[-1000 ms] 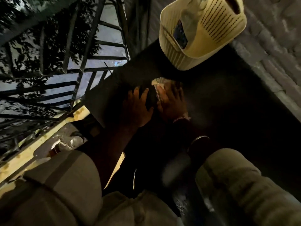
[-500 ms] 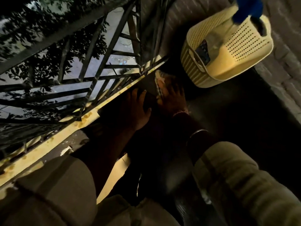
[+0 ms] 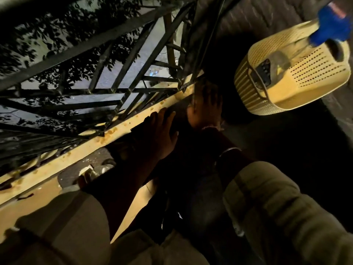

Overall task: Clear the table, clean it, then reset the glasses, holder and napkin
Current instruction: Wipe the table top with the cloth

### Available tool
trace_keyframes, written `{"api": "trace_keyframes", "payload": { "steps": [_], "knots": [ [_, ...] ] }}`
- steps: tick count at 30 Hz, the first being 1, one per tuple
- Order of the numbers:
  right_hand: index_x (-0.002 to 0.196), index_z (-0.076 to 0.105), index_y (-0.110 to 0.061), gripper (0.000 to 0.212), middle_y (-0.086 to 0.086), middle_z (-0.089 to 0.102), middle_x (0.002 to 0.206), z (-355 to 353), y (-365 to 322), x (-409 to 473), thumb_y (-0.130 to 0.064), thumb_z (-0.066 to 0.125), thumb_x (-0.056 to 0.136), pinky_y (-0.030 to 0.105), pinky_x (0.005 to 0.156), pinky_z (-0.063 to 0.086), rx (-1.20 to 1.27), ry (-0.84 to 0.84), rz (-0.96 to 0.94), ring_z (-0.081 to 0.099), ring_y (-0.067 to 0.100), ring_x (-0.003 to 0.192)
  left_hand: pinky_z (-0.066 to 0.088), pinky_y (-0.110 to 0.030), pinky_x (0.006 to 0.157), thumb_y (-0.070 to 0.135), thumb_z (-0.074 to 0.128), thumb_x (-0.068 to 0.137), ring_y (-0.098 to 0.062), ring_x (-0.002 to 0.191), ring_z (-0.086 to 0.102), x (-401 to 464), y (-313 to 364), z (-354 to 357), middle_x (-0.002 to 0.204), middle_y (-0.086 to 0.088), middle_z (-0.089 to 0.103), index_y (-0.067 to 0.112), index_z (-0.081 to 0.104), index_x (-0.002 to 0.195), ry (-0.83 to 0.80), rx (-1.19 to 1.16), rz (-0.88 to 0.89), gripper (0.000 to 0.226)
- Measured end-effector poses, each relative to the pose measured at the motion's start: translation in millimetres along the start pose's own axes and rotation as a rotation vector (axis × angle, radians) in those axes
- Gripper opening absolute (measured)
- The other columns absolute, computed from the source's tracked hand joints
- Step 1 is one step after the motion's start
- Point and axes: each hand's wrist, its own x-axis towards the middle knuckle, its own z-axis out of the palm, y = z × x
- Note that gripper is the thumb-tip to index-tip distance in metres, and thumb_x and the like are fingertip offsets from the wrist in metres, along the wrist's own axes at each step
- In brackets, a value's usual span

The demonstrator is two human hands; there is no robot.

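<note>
The dark table fills the centre and right, dimly lit. My left hand lies flat on its left edge with the fingers spread and nothing in it. Just beyond, my right hand presses down near the table's far left corner. A thin pale edge of a cloth shows at its fingers; the rest of the cloth is hidden under the hand. A yellow perforated plastic basket stands at the far right of the table, with a dark flat object and a blue item in it.
A dark metal railing runs along the left, over a stained yellow ledge. A brick wall rises behind the basket. A shiny small object lies on the floor below the ledge. My pale sleeves fill the bottom.
Both hands have slid away from me toward the table's far left corner, the right leading with the cloth. The view has swung left, so the basket now sits farther right.
</note>
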Motion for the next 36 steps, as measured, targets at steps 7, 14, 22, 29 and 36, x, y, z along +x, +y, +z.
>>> {"api": "trace_keyframes", "payload": {
  "steps": [7,14,22,29,36],
  "knots": [
    [0.161,0.015,-0.025,0.072,0.010,0.020,0.167,0,-4,-50,-0.044,0.035,0.094,0.051,0.126,0.007,-0.020,-0.142,-0.004,0.015,0.033,0.154,0.024,-0.066,0.118,0.054,0.042,0.100,-0.043,0.150,0.030,-51,-13,15,0.166,-0.014,0.031,0.022,0.035,0.160,0.021,-0.068,-0.115,0.068],
    [0.158,0.028,-0.028,0.078,0.005,0.029,0.165,12,-44,-86,-0.047,0.052,0.087,0.056,0.123,0.017,-0.079,-0.139,-0.688,0.026,0.032,0.151,0.033,-0.055,0.114,0.047,0.052,0.100,-0.041,0.138,0.045,-91,-21,9,0.157,-0.017,0.045,0.008,0.045,0.153,0.156,0.037,-0.132,0.066],
    [0.154,0.036,-0.032,0.075,0.001,0.040,0.159,19,-95,-100,-0.040,0.052,0.081,0.056,0.122,0.018,-0.056,-0.111,-0.731,0.033,0.029,0.147,0.041,-0.047,0.101,0.048,0.057,0.088,-0.037,0.121,0.055,-117,-29,-7,0.145,-0.015,0.055,0.006,0.052,0.144,-0.013,0.087,-0.217,0.070],
    [0.156,0.031,-0.033,0.071,0.000,0.033,0.163,23,-98,-137,-0.040,0.047,0.087,0.055,0.124,0.014,-0.060,-0.128,-0.676,0.027,0.029,0.150,0.041,-0.048,0.103,0.046,0.047,0.086,-0.037,0.126,0.052,-141,-27,-13,0.145,-0.017,0.053,0.005,0.052,0.141,-0.081,0.121,-0.165,0.068],
    [0.159,0.025,-0.027,0.084,0.005,0.023,0.167,21,-67,-206,-0.046,0.052,0.082,0.060,0.122,0.014,-0.057,-0.179,-0.589,0.020,0.032,0.153,0.042,-0.050,0.107,0.048,0.072,0.072,-0.038,0.132,0.049,-178,-16,-6,0.152,-0.017,0.047,0.004,0.046,0.148,-0.171,0.118,-0.163,0.092]
  ]
}}
